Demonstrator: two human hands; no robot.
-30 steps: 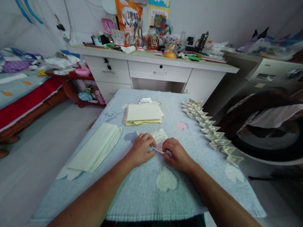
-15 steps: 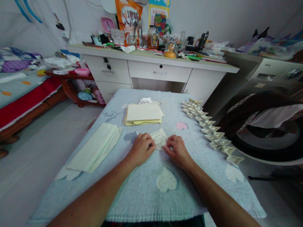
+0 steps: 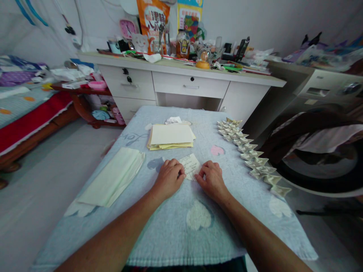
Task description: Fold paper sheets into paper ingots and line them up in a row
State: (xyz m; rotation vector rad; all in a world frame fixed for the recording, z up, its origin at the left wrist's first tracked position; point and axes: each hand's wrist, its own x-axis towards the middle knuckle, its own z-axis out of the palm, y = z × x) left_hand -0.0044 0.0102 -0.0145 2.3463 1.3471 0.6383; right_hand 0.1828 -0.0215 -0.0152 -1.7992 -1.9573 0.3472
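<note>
A small sheet of paper (image 3: 190,166) with handwriting lies on the blue cloth between my hands, its outline angled as if partly folded. My left hand (image 3: 171,174) is closed at its left edge, the fingertips curled against the paper. At the lower right edge, my right hand (image 3: 210,176) pinches with thumb and forefinger. Beyond the hands lies a stack of cream and yellow paper (image 3: 171,135). To the left rests a pile of pale green folded sheets (image 3: 113,175). Several folded paper boats (image 3: 251,155) stand in a line along the right side.
The cloth-covered table (image 3: 159,238) has a crumpled white tissue (image 3: 173,120) at its far side. Behind it stands a white desk (image 3: 190,81) crowded with a jar, a clock and packets. A washing machine (image 3: 320,90) is on the right, a bed (image 3: 25,113) on the left.
Both hands stay at the paper with only slight finger movement. The whole view shifts a little to the left; the stacks and boats keep their places.
</note>
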